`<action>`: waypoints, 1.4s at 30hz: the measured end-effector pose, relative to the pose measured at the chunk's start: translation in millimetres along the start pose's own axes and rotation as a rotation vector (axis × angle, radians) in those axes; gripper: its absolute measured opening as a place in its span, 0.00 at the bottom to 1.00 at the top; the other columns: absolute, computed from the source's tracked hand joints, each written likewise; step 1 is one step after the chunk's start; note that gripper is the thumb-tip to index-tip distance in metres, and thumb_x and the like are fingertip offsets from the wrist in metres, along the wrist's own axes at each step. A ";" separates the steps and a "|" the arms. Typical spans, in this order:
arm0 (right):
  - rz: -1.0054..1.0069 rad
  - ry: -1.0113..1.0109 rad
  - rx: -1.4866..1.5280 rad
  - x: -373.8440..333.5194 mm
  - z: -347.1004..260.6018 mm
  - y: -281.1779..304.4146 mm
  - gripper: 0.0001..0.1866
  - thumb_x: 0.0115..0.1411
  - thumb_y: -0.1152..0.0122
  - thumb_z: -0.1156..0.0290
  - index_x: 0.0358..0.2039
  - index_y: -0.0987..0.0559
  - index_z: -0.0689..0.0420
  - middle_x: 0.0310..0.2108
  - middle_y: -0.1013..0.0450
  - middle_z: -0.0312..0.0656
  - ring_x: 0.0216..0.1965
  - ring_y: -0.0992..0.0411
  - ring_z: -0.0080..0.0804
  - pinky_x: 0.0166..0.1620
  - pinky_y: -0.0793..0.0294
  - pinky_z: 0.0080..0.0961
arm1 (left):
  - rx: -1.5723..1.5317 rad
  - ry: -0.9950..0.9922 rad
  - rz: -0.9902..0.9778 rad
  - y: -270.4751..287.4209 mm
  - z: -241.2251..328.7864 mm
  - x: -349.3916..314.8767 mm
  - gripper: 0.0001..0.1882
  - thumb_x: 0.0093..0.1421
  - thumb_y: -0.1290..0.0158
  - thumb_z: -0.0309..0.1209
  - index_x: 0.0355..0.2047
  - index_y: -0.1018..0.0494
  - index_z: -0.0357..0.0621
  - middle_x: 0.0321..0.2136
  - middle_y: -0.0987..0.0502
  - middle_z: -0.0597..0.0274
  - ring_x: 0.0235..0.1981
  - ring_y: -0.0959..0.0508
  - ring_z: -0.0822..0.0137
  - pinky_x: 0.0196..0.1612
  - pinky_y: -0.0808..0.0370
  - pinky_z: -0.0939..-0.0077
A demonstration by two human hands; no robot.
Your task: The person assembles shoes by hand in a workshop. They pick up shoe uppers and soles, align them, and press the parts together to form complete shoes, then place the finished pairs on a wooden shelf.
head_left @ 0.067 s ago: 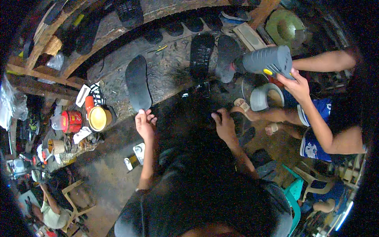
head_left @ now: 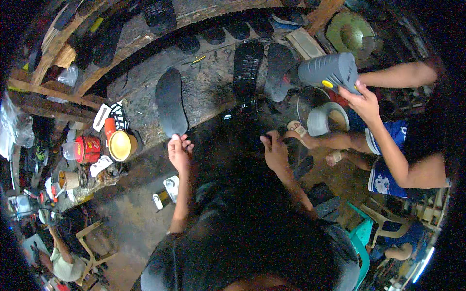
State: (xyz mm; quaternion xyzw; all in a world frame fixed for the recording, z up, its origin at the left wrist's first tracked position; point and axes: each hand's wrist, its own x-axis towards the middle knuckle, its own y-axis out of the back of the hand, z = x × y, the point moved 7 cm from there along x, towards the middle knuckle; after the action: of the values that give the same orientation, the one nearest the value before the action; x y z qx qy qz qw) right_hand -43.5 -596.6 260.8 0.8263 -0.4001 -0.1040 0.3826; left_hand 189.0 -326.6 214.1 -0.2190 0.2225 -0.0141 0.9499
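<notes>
My left hand (head_left: 180,154) pinches the near end of a black shoe sole (head_left: 171,102) between thumb and fingers. The sole lies lengthwise over the worn workbench (head_left: 208,77), its far end pointing away from me. My right hand (head_left: 276,154) hangs in front of the bench edge, thumb apart from the fingers, with nothing visible in it. Farther right on the bench are a black sole with a textured surface (head_left: 248,70) and another dark sole (head_left: 278,72). A co-worker's hand (head_left: 361,102) holds a grey ribbed cylindrical device (head_left: 325,70) with a yellow button, its dark end by that sole.
On the left stand a yellow-topped tub (head_left: 122,146), a red can (head_left: 88,149) and an orange-handled tool (head_left: 110,127). Several soles line the bench's back. A grey-white round container (head_left: 318,120) sits by the co-worker's legs. A teal chair (head_left: 360,233) is near my right side.
My left hand and the sole have shifted slightly to the right. The co-worker's grey device has moved very slightly. My right hand stays nearly in place.
</notes>
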 end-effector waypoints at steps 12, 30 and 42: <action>0.051 -0.108 -0.266 90.4 -105.6 -10.9 0.40 0.57 0.32 0.37 0.52 0.31 0.62 0.31 0.19 0.60 0.35 0.19 0.63 0.41 0.20 0.52 | -0.099 0.050 -0.121 -27.9 -6.6 -13.8 0.10 0.72 0.45 0.37 0.40 0.33 0.48 0.38 0.19 0.56 0.33 0.18 0.66 0.37 0.19 0.67; 0.099 -0.083 -0.187 24.0 -60.6 7.5 0.43 0.50 0.22 0.51 0.62 0.27 0.61 0.22 0.21 0.45 0.23 0.20 0.46 0.31 0.20 0.40 | 0.096 0.024 -0.386 -130.1 11.4 -40.7 0.11 0.71 0.43 0.37 0.37 0.32 0.47 0.25 0.29 0.69 0.26 0.27 0.75 0.32 0.29 0.77; 0.165 0.410 -0.137 -51.8 -71.3 -11.2 0.49 0.47 0.20 0.47 0.63 0.26 0.64 0.28 0.19 0.41 0.28 0.19 0.35 0.39 0.20 0.33 | 0.483 -0.048 -0.658 -233.0 8.0 18.9 0.11 0.70 0.43 0.37 0.32 0.30 0.50 0.28 0.18 0.67 0.15 0.36 0.80 0.17 0.41 0.76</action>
State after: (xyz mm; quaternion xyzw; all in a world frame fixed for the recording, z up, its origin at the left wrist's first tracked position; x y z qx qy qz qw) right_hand -37.0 -514.7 294.7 0.7667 -0.3723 0.0708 0.5183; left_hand 225.9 -536.2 311.1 -0.0493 0.1085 -0.3641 0.9237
